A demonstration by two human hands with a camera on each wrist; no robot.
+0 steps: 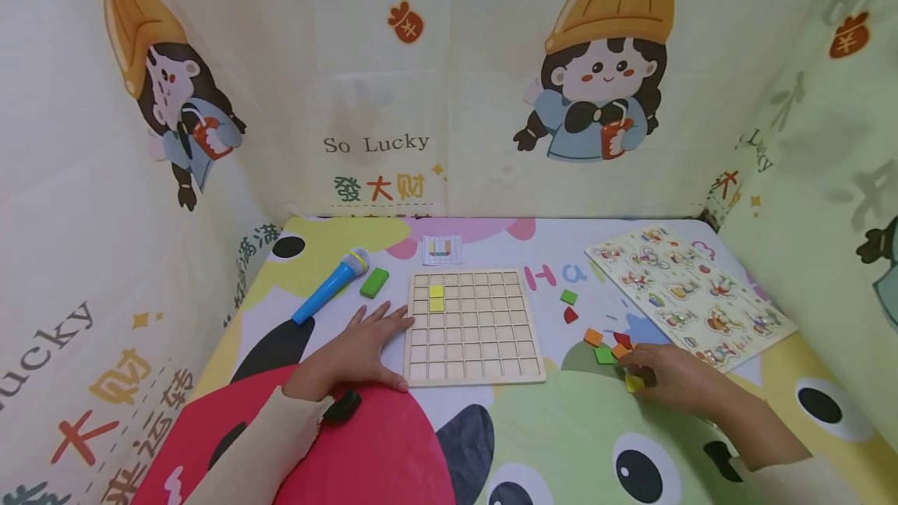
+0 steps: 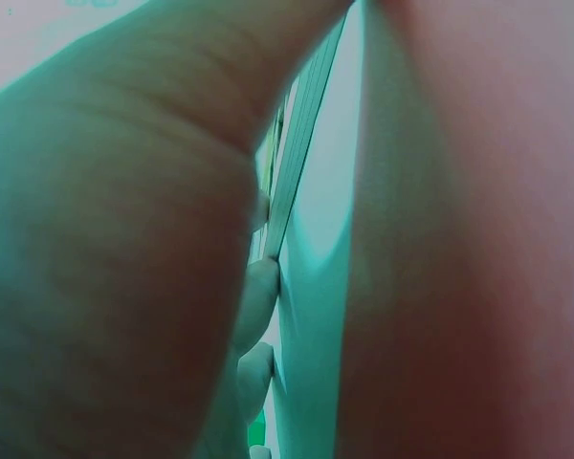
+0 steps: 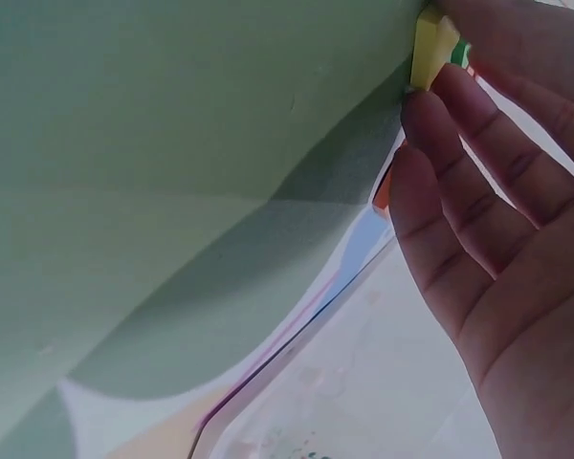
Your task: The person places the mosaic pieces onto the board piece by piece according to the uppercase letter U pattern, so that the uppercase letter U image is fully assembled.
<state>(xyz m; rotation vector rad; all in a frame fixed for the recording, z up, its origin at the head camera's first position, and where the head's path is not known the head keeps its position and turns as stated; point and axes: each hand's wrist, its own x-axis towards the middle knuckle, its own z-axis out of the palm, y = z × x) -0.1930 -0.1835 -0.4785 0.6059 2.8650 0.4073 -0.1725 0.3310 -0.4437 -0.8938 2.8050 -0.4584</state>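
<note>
Left hand (image 1: pixel 363 346) found spread against the nearest edge of the grid board (image 1: pixel 477 333); right hand (image 1: pixel 673 382) found pinching a yellow block (image 1: pixel 634 383) beside loose pieces (image 1: pixel 604 355), though whether it is clear of the surface (image 1: pixel 554 404) cannot be told. The block is judged light, stiff, slightly slippery and not fragile, best gripped by 2 opposite sides; the board, bearing 2 more yellow blocks (image 1: pixel 436 292), is best steadied by its rim. The surface is cartoon-printed, with a microphone (image 1: pixel 330 287) beyond the left hand, a picture board (image 1: pixel 691 294) beyond the right, and printed hangings (image 1: pixel 477 92) behind.
</note>
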